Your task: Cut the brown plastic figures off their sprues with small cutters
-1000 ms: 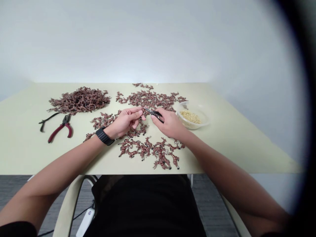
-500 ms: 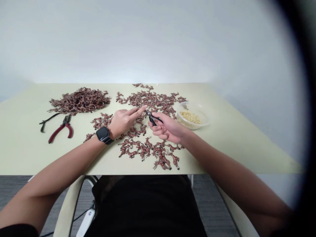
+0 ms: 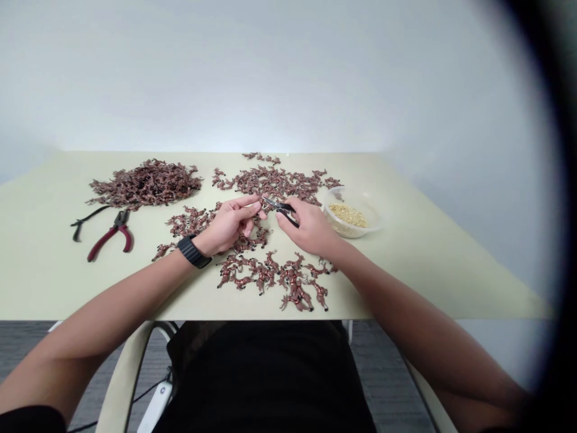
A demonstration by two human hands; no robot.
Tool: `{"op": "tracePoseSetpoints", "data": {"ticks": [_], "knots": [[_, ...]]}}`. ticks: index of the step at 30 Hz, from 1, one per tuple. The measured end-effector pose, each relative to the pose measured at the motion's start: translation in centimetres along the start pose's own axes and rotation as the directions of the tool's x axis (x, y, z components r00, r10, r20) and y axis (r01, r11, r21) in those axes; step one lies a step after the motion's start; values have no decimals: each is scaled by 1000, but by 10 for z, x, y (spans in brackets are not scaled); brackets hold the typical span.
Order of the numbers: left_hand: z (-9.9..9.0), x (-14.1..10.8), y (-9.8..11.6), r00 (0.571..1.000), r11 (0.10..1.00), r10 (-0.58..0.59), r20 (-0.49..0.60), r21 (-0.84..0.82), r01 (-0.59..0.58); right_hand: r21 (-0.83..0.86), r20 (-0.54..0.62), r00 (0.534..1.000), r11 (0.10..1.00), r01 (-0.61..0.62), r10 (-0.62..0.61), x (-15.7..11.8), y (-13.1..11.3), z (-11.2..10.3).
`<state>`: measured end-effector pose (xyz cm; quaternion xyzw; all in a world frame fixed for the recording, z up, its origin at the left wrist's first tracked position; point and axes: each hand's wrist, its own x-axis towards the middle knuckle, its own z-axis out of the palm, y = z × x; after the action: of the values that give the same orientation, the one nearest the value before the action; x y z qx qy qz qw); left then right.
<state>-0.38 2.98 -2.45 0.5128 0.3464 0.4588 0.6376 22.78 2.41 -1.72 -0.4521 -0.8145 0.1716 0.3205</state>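
My right hand [image 3: 313, 227] is closed round the handles of small black-handled pliers [image 3: 283, 207], back of the hand upward. The jaws point left to the fingertips of my left hand [image 3: 228, 224]. Those fingers are pinched together, thumb against forefinger; whatever they hold is too small to make out. Below and around both hands lie many small brown reindeer figures [image 3: 265, 273] on the table [image 3: 396, 264]. More figures spread behind the hands [image 3: 274, 180]. Just right of my right hand stands a clear plastic bowl [image 3: 372, 225] with tiny gold-coloured pieces [image 3: 347, 214].
A dense heap of brown figures [image 3: 148, 183] lies at the back left. In front of it are red-handled pliers [image 3: 110, 234] and a thin black tool [image 3: 83, 224]. A wall [image 3: 225, 78] rises behind the table.
My right hand has turned over so its back faces up, and the pliers now lie flatter. My left wrist has rolled, drawing the thumb into view.
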Motion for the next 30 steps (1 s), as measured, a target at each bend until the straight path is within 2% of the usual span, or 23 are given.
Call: {"op": "tracePoseSetpoints", "data": {"ticks": [9,11,13,15,17,18,19,20,22,24,25,26,28,30], "knots": [[4,-3,1,1000,1000,-5,18,21,5,17,34,999,999,-28,28,-1,-2,-2],[7,-5,-2,999,992,46,-12,114,-45,68,55,995,994,-83,79,-1,-4,0],[7,-6,-6,987,948,152,-47,288,-133,183,101,984,969,-165,148,-1,-7,2],[3,-7,-9,946,821,320,-54,514,-249,385,233,947,873,-300,223,0,-11,3],[-4,-5,-10,871,620,492,6,699,-355,577,450,860,656,-487,243,0,-14,1],[-9,-4,-9,835,526,546,66,749,-403,625,554,804,529,-574,217,1,-15,-1],[-12,-4,-8,815,469,570,106,772,-429,644,632,755,421,-638,177,1,-16,-3],[-14,-3,-6,815,458,566,123,775,-434,648,679,721,348,-677,139,2,-17,-6],[-14,-3,-2,853,549,519,61,741,-387,650,706,701,301,-697,98,3,-17,-10],[-8,-4,2,885,676,464,-42,662,-323,659,664,736,365,-658,129,3,-15,-11],[-5,-4,4,902,729,424,-78,620,-290,659,606,778,443,-609,168,3,-13,-10],[-1,-5,4,919,774,383,-97,577,-262,641,510,833,551,-534,213,3,-10,-9],[3,-6,5,950,846,295,-104,491,-209,504,238,940,795,-336,247,2,-6,-6],[5,-5,4,970,900,223,-96,403,-167,287,18,983,940,-182,185,1,-3,-4]]}}
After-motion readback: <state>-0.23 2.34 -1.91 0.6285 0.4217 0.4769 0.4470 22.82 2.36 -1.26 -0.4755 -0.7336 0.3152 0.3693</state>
